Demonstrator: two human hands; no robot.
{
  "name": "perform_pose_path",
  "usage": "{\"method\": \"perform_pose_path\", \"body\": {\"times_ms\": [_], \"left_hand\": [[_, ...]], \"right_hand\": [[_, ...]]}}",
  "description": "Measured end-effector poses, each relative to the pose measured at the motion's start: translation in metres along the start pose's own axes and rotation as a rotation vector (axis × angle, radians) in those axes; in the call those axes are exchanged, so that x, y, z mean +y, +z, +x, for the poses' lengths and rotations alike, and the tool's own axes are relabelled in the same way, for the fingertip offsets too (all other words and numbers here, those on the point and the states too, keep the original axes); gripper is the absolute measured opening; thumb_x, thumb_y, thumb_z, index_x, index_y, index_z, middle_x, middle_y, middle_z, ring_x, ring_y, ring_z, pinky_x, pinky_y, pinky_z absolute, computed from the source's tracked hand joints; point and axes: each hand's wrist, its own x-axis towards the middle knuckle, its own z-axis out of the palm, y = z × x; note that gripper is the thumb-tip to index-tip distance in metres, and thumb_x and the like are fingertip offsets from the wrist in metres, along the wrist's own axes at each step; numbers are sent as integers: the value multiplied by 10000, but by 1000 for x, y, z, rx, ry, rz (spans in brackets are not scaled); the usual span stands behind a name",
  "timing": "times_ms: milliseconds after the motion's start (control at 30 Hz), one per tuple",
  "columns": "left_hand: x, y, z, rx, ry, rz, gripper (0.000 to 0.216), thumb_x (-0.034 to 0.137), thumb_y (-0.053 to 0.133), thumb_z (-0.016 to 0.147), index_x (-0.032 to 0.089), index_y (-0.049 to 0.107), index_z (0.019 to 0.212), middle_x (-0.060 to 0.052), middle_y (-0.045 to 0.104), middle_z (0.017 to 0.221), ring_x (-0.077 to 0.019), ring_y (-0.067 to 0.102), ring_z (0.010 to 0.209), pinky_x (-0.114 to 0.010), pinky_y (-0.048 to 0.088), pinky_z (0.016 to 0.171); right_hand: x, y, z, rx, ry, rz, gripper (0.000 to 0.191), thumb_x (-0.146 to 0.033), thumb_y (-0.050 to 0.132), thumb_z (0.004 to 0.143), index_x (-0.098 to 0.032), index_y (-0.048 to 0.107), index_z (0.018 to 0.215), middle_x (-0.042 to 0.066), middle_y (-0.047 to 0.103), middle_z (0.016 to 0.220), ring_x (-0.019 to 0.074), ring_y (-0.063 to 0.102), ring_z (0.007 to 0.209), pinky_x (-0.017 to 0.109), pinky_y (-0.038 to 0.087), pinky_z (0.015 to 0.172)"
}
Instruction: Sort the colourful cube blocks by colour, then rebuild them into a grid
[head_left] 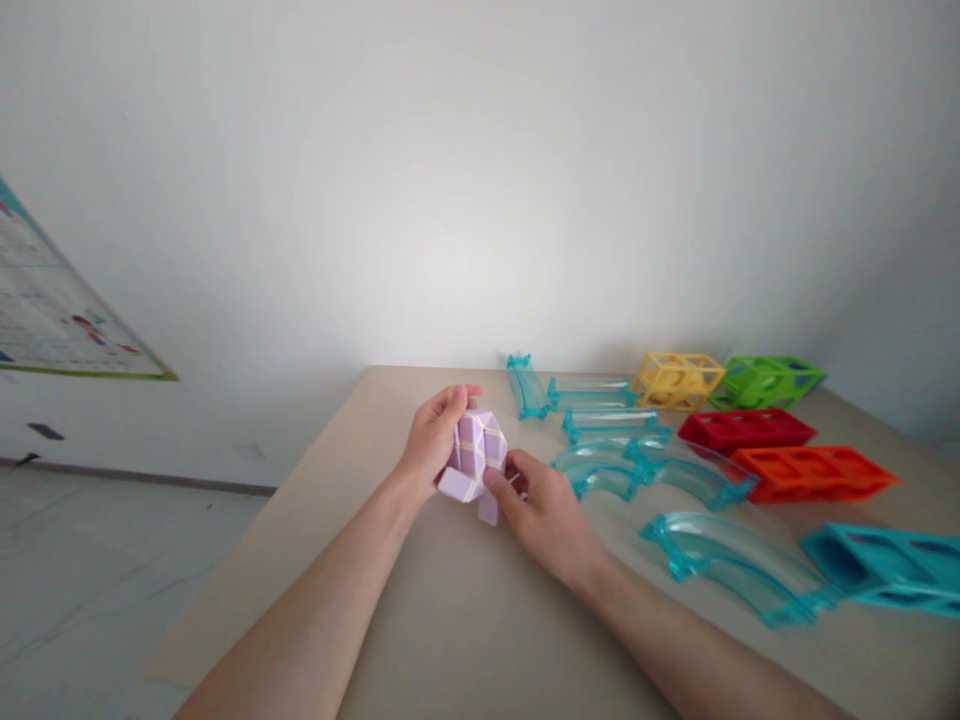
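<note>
A lilac folding block puzzle (477, 455) made of small linked wedges is held just above the beige table (450, 610). My left hand (435, 440) wraps round its upper left side, fingers curled over the top. My right hand (541, 510) grips its lower right part, thumb pressed against a wedge near the bottom. Both forearms reach in from the lower edge of the picture.
To the right lie several clear teal track pieces, straight (529, 387) and curved (731, 565). Behind and beside them are open-frame blocks: yellow (677, 380), green (765, 382), red (744, 430), orange (814, 472), teal (889, 568). A poster (52, 315) leans at the left wall.
</note>
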Motion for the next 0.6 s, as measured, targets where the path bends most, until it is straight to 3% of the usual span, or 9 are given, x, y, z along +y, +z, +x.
{"method": "perform_pose_path", "body": {"times_ms": [100,233,300,400,600], "left_hand": [[4,0,-1,-72,-182,-161,533,575,758,670,147,701,982,-24,642,758,-134,579,583,-248,452,543],[4,-2,-2,-271,-309,-206,379,361,823,646,92,712,887,-68,686,741,-156,614,620,-251,471,571],[2,-3,0,-263,-271,-201,322,302,829,634,83,712,838,-53,681,692,-134,592,569,-236,450,540],[0,-5,3,-191,-215,-233,315,346,814,645,90,704,791,-39,662,633,-131,571,514,-240,423,502],[4,-8,3,-188,-285,-252,317,390,774,661,98,689,751,-66,670,635,-182,607,529,-291,457,520]], "right_hand": [[5,3,1,38,50,73,300,-441,457,915,-198,551,768,-9,585,626,133,542,543,239,394,522],[11,5,7,64,129,379,363,-538,453,894,-187,547,882,-13,558,668,142,543,530,255,453,449],[10,4,9,29,151,545,375,-547,513,856,-177,551,901,5,570,717,155,566,586,261,483,441],[3,1,9,-74,167,683,379,-515,629,790,-159,573,909,25,597,753,160,588,644,262,510,478],[0,2,4,-140,106,711,371,-502,658,781,-159,576,898,-15,555,682,111,519,545,250,471,488]]}}
